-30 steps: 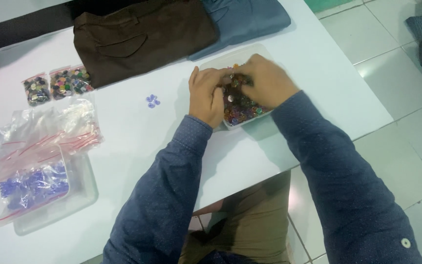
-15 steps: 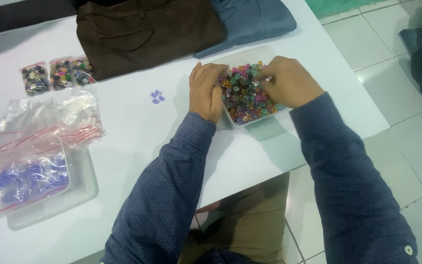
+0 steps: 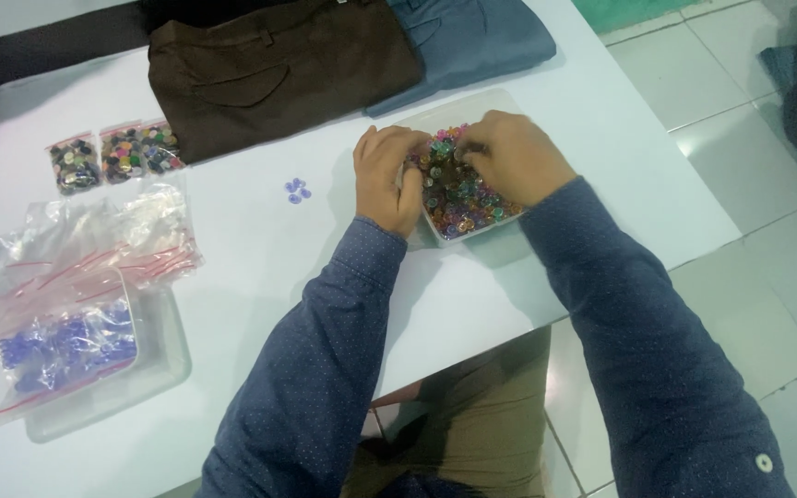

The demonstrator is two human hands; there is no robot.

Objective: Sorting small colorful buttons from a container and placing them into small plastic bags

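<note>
Fingers point(image 3: 414, 157) of both hands in button tray point(image 3: 472, 232), long axis left-right.

A white desk point(image 3: 232, 249) runs slantwise across the view, its right edge ending over a floor of pale square tiles point(image 3: 749, 267) that catch a soft, even light.

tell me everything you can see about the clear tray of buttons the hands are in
The clear tray is a shallow, rectangular container that looks like thin transparent plastic, lying flat and slightly askew on the white table near its right edge, just in front of the folded blue garment. It holds a heap of small multicoloured buttons. The left hand rests against its left side; the right hand reaches in from above, covering its far part.
</note>
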